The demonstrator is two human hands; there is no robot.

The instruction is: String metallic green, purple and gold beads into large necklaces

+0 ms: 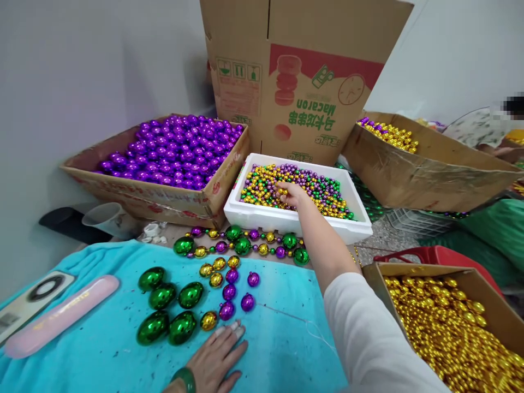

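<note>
My left hand [219,357], with a green bangle at the wrist, lies open and flat on the turquoise cloth [286,338]. Just beyond its fingertips are loose gold beads [209,320], purple beads [226,310] and several large green egg-shaped beads [182,327]. My right hand [291,195] reaches into a white foam box [298,221] of small gold, purple and green beads [262,185]. Its fingers curl around small gold beads [283,191]; how many is hidden. A strung bead garland [242,246] lies in two rows in front of the box. A thin thread [286,313] trails across the cloth.
A carton [176,204] of purple balls stands left. An upright cardboard box [245,33] is behind. On the right are a carton [434,174] with gold and purple beads and another box [442,266] of gold beads. A phone [36,300] and pink pad [65,314] lie left.
</note>
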